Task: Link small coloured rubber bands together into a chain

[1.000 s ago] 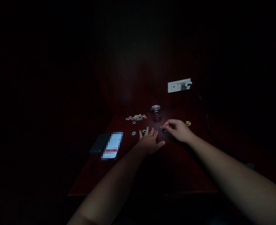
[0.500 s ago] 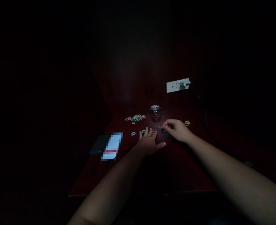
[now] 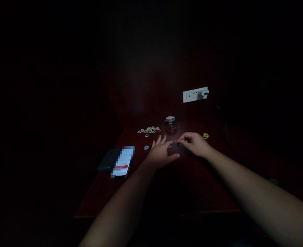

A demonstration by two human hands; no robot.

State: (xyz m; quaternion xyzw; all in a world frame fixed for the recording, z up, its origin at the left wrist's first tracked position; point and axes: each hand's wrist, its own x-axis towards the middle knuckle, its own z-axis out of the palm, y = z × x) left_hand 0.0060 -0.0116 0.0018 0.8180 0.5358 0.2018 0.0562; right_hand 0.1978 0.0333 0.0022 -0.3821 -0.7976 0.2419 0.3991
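Between the thumb and fingers of my right hand is a pinkish-red band. A dark purple band lies on the table just under those fingertips. My left hand is spread palm down over the table, its index finger close to the pinkish-red band and beside an orange band that it partly covers. Blue bands lie left of my left hand, with a single blue band farther back. Yellow bands sit beyond my right hand.
A pile of mixed-colour bands and a clear lidded jar stand at the back of the dark red table. A lit phone and a dark power bank with a cable are at left. A socket panel is on the wall.
My left hand has shifted slightly left and forward, its index finger now nearer the pinched band. The green band by its fingers is now hidden. My right hand has barely moved.
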